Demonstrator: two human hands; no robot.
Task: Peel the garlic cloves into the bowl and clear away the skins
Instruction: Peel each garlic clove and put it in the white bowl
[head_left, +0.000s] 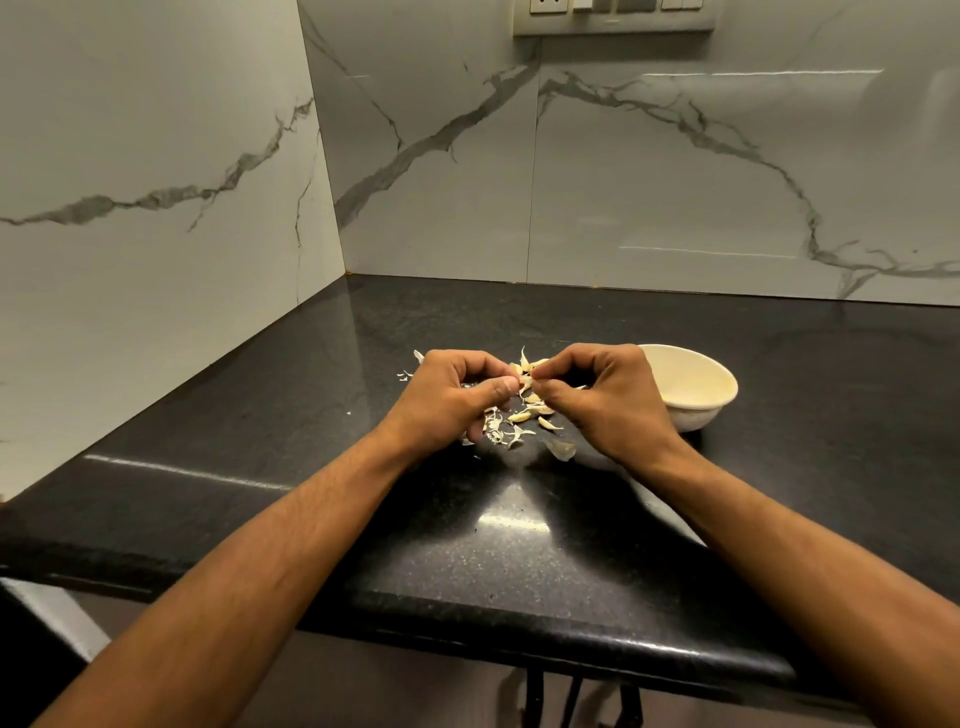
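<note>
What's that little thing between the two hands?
A garlic clove, pinched between the left hand and right hand. More cloves and loose skins lie on the black counter below, in the head view.

- I'm looking for any writing and reading none: no label, brand, number or sign is showing anywhere in my view.
</note>
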